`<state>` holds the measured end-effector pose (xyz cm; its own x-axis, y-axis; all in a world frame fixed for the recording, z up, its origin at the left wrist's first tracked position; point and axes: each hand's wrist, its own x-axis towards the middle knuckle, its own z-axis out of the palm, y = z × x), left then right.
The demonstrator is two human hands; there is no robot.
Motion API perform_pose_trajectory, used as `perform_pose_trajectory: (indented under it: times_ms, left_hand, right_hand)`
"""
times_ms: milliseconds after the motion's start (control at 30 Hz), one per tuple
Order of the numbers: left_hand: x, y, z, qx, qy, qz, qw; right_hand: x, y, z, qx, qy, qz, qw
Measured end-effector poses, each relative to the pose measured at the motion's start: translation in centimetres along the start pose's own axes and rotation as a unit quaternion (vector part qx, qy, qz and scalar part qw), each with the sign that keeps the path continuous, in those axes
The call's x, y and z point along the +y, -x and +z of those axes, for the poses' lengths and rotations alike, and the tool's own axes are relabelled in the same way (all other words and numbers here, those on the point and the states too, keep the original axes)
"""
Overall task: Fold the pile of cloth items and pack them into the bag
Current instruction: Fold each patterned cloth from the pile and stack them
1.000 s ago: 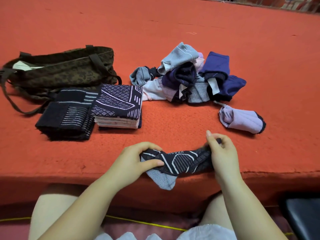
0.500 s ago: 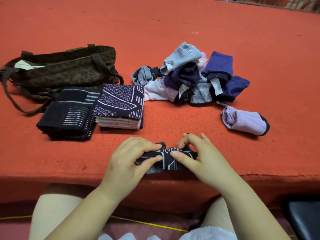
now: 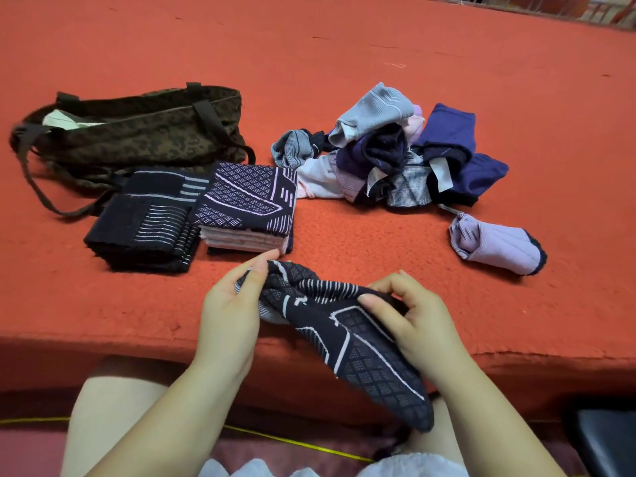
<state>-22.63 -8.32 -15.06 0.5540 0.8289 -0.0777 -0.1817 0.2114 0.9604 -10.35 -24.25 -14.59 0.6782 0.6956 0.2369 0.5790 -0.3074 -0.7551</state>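
Both hands forward, fingers curled.
Left hand (image 3: 229, 304) pinches a cloth (image 3: 347, 332) with thumb and fingers; right hand (image 3: 413, 321) grips its opposite edge, forearms converging.

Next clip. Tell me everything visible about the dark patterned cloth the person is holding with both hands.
The dark patterned cloth is navy-black knit fabric with pale lines, short stripes and grid-textured panels, much like the top piece of the folded stack behind it. It is unfolded and rumpled. The left hand pinches its upper left end; the right hand pinches its upper edge. Its lower corner hangs past the front edge of the orange surface, toward the person's lap.
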Motion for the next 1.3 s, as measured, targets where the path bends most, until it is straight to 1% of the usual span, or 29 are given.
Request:
perform_pose_trajectory:
  times_ms: [67,200,233,267,333,400,433,467,533,567,633,700,767,833,933,1000,1033,1100,1200,1300]
  left_hand:
    - [0.3,-0.2,0.0,-0.004,0.030,-0.023,0.999]
    - [0.9,-0.8,-0.6,0.003,0.062,-0.025,0.998]
    - [1.0,-1.0,-1.0,-0.001,0.056,-0.018,0.998]
    - [1.3,-0.9,-1.2,-0.015,0.032,-0.004,0.999]
    - [1.3,-0.8,-1.8,-0.049,-0.061,0.034,0.996]
    - [1.7,-0.6,-2.3,-0.087,-0.155,0.088,0.980]
    - [1.9,-0.6,-2.5,-0.100,-0.201,0.138,0.965]
    - [2.3,-0.7,-2.6,-0.107,-0.258,0.200,0.939]
    - [3.2,-1.2,-2.1,-0.148,-0.354,0.308,0.871]
    - [3.8,-1.4,-1.5,-0.181,-0.385,0.337,0.840]
    - [4.8,-1.8,0.2,-0.254,-0.427,0.363,0.788]
    - [5.4,-2.2,1.9,-0.337,-0.450,0.355,0.747]
    - [5.5,-2.7,2.9,-0.394,-0.446,0.327,0.734]
    - [5.6,-3.1,3.3,-0.411,-0.444,0.306,0.735]
    - [5.7,-3.6,2.6,-0.393,-0.444,0.271,0.758]
    - [5.6,-3.8,1.7,-0.388,-0.458,0.242,0.762]
    - [5.4,-3.8,1.3,-0.388,-0.466,0.222,0.763]
    - [4.7,-3.9,0.2,-0.396,-0.460,0.163,0.778]
    - [4.2,-3.6,-1.1,-0.422,-0.401,0.082,0.809]
    - [3.8,-3.0,-2.0,-0.436,-0.256,-0.026,0.862]
  right_hand:
    - [0.0,-0.2,-0.9,0.012,-0.019,0.017,1.000]
    - [0.7,-0.9,-2.5,0.051,-0.085,0.053,0.994]
    - [0.9,-1.0,-2.7,0.055,-0.103,0.062,0.991]
    - [0.9,-1.1,-2.9,0.057,-0.115,0.069,0.989]
    - [0.7,-1.0,-3.0,0.055,-0.118,0.071,0.989]
    - [0.0,-0.9,-3.3,0.047,-0.076,0.048,0.995]
    - [-0.4,-0.9,-3.5,0.042,-0.045,0.029,0.998]
    - [-0.9,-1.0,-3.7,0.033,-0.016,0.008,0.999]
    - [-2.0,-1.2,-3.9,0.013,0.023,-0.031,0.999]
    - [-2.5,-1.4,-3.9,0.004,0.036,-0.046,0.998]
    - [-3.3,-1.7,-3.9,-0.008,0.056,-0.089,0.994]
    - [-4.0,-1.7,-3.9,-0.014,0.051,-0.125,0.991]
    - [-4.6,-1.6,-4.2,-0.014,0.027,-0.132,0.991]
    - [-4.8,-1.2,-4.8,-0.008,0.019,-0.120,0.993]
    - [-4.2,-0.6,-5.9,0.012,0.032,-0.077,0.996]
    - [-3.7,-0.4,-6.5,0.017,0.046,-0.054,0.997]
    - [-3.4,-0.4,-6.6,0.018,0.054,-0.045,0.997]
    - [-2.9,-0.4,-6.8,0.016,0.059,-0.023,0.998]
    - [-2.3,-0.5,-7.1,0.008,0.053,0.009,0.999]
    - [-1.9,-1.3,-7.7,-0.009,0.051,0.044,0.998]
